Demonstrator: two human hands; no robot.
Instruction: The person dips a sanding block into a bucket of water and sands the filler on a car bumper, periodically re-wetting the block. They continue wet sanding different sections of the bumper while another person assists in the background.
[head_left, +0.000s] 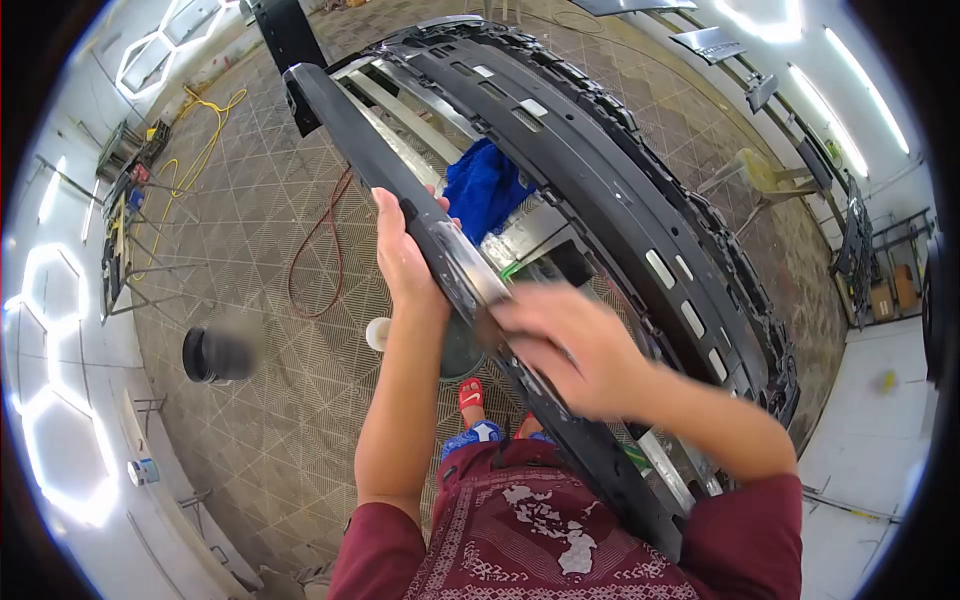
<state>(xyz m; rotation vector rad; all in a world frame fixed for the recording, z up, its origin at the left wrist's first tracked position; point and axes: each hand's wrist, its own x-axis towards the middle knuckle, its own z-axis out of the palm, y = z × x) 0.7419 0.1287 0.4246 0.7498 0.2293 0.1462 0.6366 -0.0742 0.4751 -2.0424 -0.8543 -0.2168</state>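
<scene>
A long dark car trim panel (360, 150) runs diagonally in front of me, from the upper left down to my right side. My left hand (410, 255) grips its edge, thumb on the near face and fingertips showing on the far side. Blurred by motion, my right hand (580, 345) presses on the panel's scuffed, pale middle stretch with its fingers curled. Whatever lies under those fingers is too smeared to name. Just beyond the panel, a crumpled blue cloth (485, 190) rests on a silvery surface. A large black car bumper (590, 165) curves behind it.
A red hose (325, 250) and a yellow cord (190, 150) lie on the patterned floor. At left stands a black bucket (205, 355). A white container (378, 334) is near my feet. A plastic chair (750, 180) stands at right; hexagonal lights (65, 430) line the left wall.
</scene>
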